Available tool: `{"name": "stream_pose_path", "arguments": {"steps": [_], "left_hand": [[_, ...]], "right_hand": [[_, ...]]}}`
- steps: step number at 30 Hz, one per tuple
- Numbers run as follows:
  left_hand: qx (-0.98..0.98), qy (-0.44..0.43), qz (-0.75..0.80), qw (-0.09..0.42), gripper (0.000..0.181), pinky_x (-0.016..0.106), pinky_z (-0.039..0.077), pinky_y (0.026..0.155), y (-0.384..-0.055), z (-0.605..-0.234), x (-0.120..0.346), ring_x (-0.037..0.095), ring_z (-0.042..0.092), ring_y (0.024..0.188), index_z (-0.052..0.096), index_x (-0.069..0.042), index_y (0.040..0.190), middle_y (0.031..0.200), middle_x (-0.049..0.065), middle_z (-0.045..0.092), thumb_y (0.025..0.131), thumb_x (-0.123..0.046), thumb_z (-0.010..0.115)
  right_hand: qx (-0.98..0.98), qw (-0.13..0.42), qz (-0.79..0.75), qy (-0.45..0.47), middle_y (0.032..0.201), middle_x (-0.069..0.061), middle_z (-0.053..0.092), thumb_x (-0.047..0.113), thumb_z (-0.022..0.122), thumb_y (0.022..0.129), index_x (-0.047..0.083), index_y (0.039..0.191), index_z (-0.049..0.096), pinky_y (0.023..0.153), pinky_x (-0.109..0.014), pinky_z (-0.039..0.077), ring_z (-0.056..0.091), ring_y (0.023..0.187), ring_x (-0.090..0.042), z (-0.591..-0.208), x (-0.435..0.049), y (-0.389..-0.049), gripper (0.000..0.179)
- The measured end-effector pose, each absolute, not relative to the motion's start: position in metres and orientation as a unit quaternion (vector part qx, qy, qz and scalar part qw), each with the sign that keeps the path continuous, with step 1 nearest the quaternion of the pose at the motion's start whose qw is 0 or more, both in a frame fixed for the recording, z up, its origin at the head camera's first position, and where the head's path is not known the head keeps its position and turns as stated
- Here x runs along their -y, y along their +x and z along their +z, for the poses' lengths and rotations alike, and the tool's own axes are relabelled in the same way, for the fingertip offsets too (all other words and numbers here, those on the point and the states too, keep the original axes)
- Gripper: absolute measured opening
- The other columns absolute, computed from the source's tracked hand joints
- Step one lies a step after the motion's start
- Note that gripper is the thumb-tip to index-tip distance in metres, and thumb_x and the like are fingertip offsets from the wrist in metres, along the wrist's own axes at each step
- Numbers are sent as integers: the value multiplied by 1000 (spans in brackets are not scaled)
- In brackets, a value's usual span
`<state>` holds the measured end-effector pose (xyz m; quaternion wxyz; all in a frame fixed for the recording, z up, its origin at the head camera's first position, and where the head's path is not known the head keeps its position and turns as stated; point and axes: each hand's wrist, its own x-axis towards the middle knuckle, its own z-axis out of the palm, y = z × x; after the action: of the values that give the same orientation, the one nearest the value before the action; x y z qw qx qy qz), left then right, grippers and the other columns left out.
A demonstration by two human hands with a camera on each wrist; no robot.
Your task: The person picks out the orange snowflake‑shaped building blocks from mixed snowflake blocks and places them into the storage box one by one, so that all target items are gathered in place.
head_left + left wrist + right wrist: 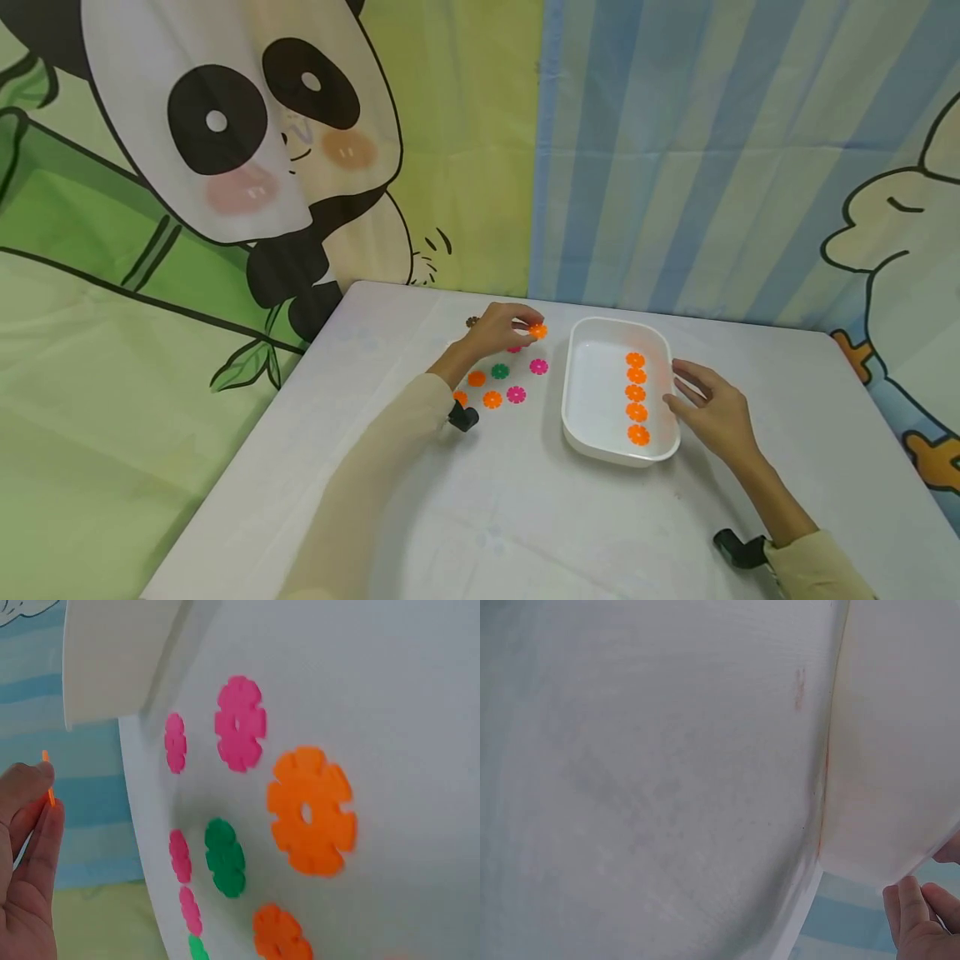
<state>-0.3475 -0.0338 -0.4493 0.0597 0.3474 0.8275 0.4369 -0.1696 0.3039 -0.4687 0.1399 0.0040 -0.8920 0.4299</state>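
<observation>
My left hand (498, 329) pinches an orange flower-shaped plastic disc (537, 331) between thumb and fingers, above the table to the left of the white tray (573, 442). In the left wrist view the held disc (48, 778) is seen edge-on. Inside the tray, several orange discs (636, 392) lie in a column near the right wall. My right hand (716, 414) holds the tray's right rim, thumb over the inner side and fingers outside. The right wrist view has those fingers (911, 907) at the tray's outer wall (892, 750).
Loose discs lie left of the tray: pink (538, 367), green (500, 372) and orange (492, 400) ones. A dark brown piece (472, 322) sits behind the left wrist. The white-covered table (480, 517) meets a printed curtain (465, 150) at its back edge.
</observation>
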Motion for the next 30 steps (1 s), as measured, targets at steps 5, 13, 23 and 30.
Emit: {"name": "stream_pose_path", "arguments": {"steps": [5, 13, 23, 30], "left_hand": [[-805, 375, 457, 48, 35, 18, 50, 88, -347, -448, 6, 11, 62, 100, 67, 1, 117, 110, 5, 69, 83, -2, 74], [-794, 407, 448, 54, 36, 14, 48, 88, -345, -444, -37, 8, 62, 100, 67, 0, 118, 111, 3, 69, 84, -5, 76], [-808, 410, 413, 91, 37, 12, 48, 85, -338, -449, -77, 7, 62, 100, 66, 0, 122, 113, 3, 68, 86, -7, 74], [-838, 428, 330, 79, 34, 11, 46, 84, -340, -456, -95, 8, 59, 95, 68, -3, 119, 109, 0, 68, 86, -8, 72]], "right_hand": [[889, 133, 437, -3, 139, -22, 50, 8, 74, 86, -2, 139, 48, 80, -14, 47, 54, 121, -40, -469, -304, -170, 60], [890, 132, 437, -6, 139, -22, 50, 7, 74, 86, -2, 139, 48, 81, -14, 47, 54, 122, -40, -467, -304, -169, 60], [889, 125, 440, -13, 140, -21, 50, 9, 74, 87, 0, 140, 47, 81, -16, 47, 54, 122, -38, -467, -305, -170, 61], [885, 133, 446, -2, 139, -20, 51, 7, 75, 85, -1, 139, 48, 83, -18, 47, 54, 122, -39, -468, -304, -170, 60]]}}
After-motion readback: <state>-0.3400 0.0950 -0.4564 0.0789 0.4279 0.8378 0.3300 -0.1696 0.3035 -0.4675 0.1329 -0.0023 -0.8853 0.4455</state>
